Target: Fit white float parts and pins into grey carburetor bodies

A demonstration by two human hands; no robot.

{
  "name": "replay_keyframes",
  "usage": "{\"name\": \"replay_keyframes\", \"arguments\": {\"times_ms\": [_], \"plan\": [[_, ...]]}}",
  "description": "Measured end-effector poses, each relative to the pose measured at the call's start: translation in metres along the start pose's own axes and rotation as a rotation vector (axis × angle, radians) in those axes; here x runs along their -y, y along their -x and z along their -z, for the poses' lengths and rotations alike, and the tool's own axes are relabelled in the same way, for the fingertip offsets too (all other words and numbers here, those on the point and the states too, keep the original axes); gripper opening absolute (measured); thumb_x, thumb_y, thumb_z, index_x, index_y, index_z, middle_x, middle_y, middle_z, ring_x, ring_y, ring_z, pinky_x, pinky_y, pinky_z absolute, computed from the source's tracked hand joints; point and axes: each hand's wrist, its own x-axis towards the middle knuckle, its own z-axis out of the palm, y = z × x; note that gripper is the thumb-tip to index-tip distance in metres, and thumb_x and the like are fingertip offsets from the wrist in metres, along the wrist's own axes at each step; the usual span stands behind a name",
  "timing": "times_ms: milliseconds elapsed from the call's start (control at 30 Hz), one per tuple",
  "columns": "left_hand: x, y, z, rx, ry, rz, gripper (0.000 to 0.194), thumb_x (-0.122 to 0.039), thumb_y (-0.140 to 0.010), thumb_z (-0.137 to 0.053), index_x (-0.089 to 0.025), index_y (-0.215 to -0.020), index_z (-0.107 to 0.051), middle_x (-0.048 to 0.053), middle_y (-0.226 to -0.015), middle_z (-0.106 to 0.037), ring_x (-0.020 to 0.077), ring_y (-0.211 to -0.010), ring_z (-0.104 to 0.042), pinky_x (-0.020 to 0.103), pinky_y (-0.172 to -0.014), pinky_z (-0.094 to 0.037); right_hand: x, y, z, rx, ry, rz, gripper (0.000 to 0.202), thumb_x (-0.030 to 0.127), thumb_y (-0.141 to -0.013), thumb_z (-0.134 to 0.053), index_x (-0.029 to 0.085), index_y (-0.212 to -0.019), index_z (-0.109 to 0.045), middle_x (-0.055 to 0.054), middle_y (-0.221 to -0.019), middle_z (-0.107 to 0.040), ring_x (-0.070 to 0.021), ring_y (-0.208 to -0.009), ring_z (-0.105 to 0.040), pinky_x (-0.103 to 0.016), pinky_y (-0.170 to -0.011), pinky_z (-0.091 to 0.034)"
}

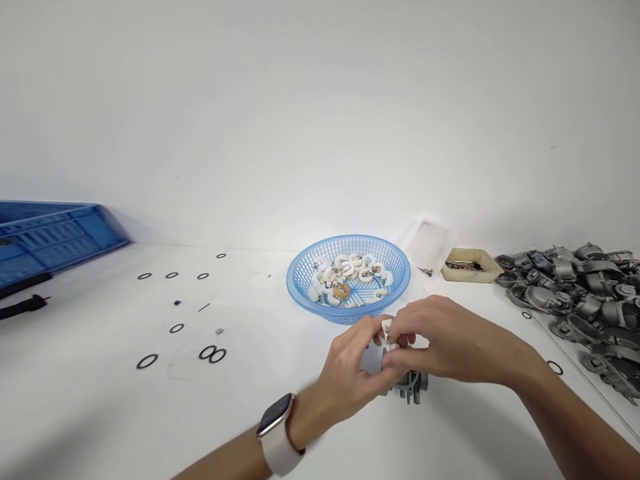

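Note:
My left hand (353, 363) is closed around the left side of a grey metal carburetor body (411, 385), just in front of the basket. My right hand (437, 337) reaches in from the other side, its thumb and fingers pinched on a small white plastic float (387, 327) at the top of the body. The fingers hide most of the float and much of the carburetor body. A round blue basket (299, 303) behind my hands holds several white floats (345, 265) and one yellowish float (341, 291).
Grey metal carburetor parts (590, 287) are heaped at the right. Near the wall stand a cream tray (493, 267) with small dark parts and a white plastic tray (433, 240). Black rubber rings (147, 361) lie scattered at the left. A blue crate (60, 237) stands at the far left.

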Motion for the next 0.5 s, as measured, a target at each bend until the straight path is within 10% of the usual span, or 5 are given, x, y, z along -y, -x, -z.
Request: {"name": "replay_keyframes", "arguments": {"times_ms": [167,500], "plan": [[0.006,0.001,0.000,0.016,-0.022,-0.002,0.029,-0.048,-0.100,-0.059,-0.020,-0.103,-0.061,0.001,-0.085,-0.065,0.0148,-0.071,-0.056,0.027,-0.066,-0.048,-0.004,0.005,0.013,0.072,-0.044,-0.026,0.032,0.039,-0.099,-0.061,0.021,-0.074,-0.067,0.004,-0.069,-0.064,-0.0119,-0.065,-0.055,-0.026,-0.060,-0.036],[0.006,0.001,-0.004,0.297,-0.173,0.084,0.028,-0.048,-0.091,-0.070,-0.022,-0.097,-0.064,0.000,-0.089,-0.064,0.0181,-0.078,-0.061,0.030,-0.069,-0.049,-0.019,0.031,0.046,-0.187,0.086,-0.078,0.033,0.054,-0.099,-0.057,0.027,-0.097,-0.075,0.000,-0.090,-0.075,-0.0176,-0.082,-0.065,-0.029,-0.068,-0.044]]}}
